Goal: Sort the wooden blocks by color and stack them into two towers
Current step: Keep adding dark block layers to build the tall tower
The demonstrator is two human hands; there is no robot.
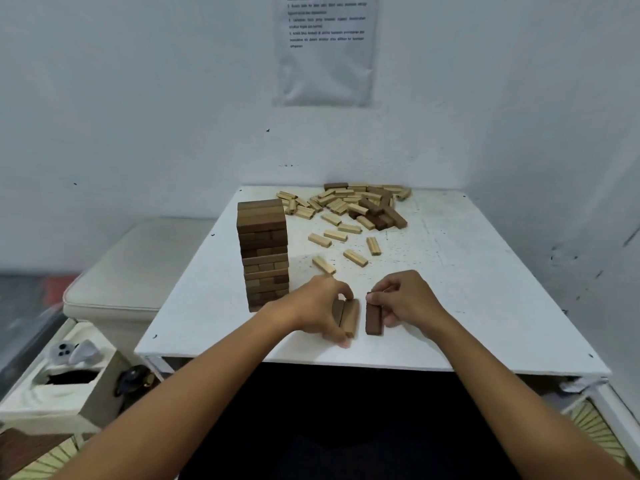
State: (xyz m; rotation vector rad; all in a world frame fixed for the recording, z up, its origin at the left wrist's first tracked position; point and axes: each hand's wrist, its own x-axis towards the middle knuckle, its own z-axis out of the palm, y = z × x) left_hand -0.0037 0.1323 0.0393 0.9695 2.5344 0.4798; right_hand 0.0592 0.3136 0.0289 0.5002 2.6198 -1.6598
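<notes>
A tall tower of brown blocks [265,251] stands on the left part of the white table [467,289]. Near the front edge my left hand [317,308] grips two mid-brown blocks [348,318] lying side by side. Just to their right my right hand [407,301] pinches a dark brown block [374,320] that rests on the table. A loose pile of light and dark blocks [356,204] lies at the far side, with several light blocks [355,257] scattered between it and my hands.
A wall closes the table's far and right sides. To the left, lower down, sits a cushioned stool [138,268], and a white box with a toy [65,372] stands at the front left. A printed sheet [327,50] hangs on the wall.
</notes>
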